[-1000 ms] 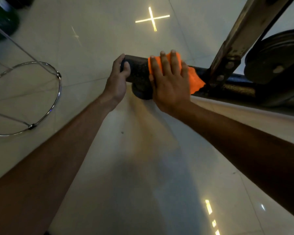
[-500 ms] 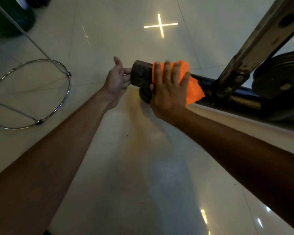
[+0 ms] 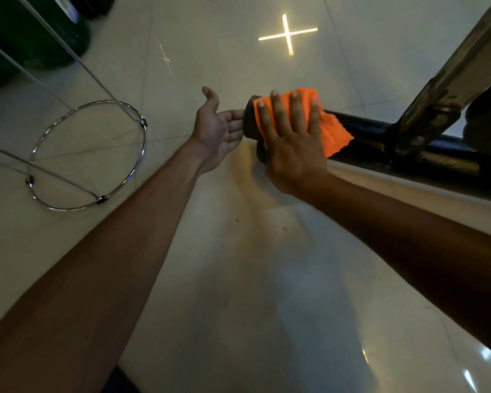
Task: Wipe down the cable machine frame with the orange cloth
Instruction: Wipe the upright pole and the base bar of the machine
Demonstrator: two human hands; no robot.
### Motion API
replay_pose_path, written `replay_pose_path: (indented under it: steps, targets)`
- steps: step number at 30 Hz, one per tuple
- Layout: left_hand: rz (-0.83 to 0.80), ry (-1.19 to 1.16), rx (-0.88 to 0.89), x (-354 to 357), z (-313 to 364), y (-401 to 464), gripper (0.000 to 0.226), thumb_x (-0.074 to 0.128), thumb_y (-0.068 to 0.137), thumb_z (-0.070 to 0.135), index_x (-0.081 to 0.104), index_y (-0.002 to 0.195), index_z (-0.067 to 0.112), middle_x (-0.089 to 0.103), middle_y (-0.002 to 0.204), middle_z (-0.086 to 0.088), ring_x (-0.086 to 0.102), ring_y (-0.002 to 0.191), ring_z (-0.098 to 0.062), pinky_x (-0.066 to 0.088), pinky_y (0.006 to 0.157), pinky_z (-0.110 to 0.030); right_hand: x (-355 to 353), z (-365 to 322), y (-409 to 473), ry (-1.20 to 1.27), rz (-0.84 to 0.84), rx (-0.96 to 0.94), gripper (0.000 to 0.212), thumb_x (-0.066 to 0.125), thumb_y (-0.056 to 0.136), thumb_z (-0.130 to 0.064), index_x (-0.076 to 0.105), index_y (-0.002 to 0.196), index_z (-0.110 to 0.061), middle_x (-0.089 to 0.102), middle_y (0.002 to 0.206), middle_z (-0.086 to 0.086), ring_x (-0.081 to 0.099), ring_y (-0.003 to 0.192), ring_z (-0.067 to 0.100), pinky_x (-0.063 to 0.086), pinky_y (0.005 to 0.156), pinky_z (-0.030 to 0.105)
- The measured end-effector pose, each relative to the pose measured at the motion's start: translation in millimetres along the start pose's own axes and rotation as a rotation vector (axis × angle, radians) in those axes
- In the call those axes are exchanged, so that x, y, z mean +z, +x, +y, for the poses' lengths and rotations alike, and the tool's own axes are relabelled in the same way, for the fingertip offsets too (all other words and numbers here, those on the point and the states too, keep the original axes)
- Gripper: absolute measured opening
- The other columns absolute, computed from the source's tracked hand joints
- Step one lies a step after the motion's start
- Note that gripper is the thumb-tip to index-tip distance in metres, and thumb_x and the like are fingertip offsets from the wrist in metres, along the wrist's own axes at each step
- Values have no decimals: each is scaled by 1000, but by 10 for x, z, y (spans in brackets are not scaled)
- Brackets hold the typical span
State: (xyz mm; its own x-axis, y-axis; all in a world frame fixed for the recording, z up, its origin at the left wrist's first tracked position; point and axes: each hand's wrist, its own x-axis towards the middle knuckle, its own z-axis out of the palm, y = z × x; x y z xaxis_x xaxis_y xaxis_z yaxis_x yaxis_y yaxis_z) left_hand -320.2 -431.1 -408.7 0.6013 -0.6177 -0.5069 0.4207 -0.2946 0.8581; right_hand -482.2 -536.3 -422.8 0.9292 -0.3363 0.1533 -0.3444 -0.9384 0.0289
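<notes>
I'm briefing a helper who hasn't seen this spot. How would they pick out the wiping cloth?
Find the black tubular base bar of the cable machine frame lying low across the pale tiled floor. At its capped end, the right hand presses the bright orange cloth flat; it is the only vivid colour there.

To your left, a chrome ring (image 3: 88, 156) on thin metal rods sits over the pale tiled floor (image 3: 238, 279). Dark green container (image 3: 26, 38) at the far left corner. Cross-shaped light reflection (image 3: 288, 34) on the tiles ahead.
</notes>
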Motion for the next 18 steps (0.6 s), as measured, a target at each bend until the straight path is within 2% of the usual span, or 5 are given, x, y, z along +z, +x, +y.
replay_pose_path:
  steps: [3, 5, 9, 13, 18]
  targets:
    - [-11, -88, -10, -18, -12, 5, 116, 6, 91, 92, 75, 129, 7, 65, 137, -15, 60, 117, -24, 47, 97, -34, -6, -306, 272, -39, -60, -63, 85, 42, 101, -39, 6, 174, -15, -3, 181, 19, 0, 165, 51, -2, 130, 72]
    - [4, -132, -15, -5, -33, -7, 111, 0, 96, 86, 64, 139, 6, 74, 130, -14, 71, 119, -23, 50, 106, -34, -34, -274, 324, -33, -66, -86, 84, 40, 102, -40, 5, 175, -16, -4, 181, 17, 0, 166, 48, 0, 131, 69]
    - [15, -144, 18, 8, -89, -39, 109, -1, 99, 82, 63, 139, 4, 72, 136, -16, 62, 137, -28, 38, 124, -40, -43, 140, 92, 25, -4, -69, 84, 45, 104, -44, 9, 174, -16, 9, 181, 17, 10, 166, 43, 12, 133, 63]
    - [14, -111, 8, 5, -68, -29, 110, -4, 99, 82, 62, 142, 5, 68, 143, -15, 54, 146, -27, 32, 128, -43, -38, 213, -46, 42, 30, 64, 77, 23, 104, -47, 18, 173, -14, 23, 177, 21, 22, 162, 47, 18, 130, 64]
    - [43, -118, -11, 42, -72, -49, 112, -5, 99, 82, 60, 147, 5, 75, 129, -11, 57, 140, -25, 39, 115, -37, -109, -135, 331, -36, -79, 6, 79, 36, 110, -47, -1, 174, -18, 8, 181, 17, 15, 164, 46, 17, 129, 65]
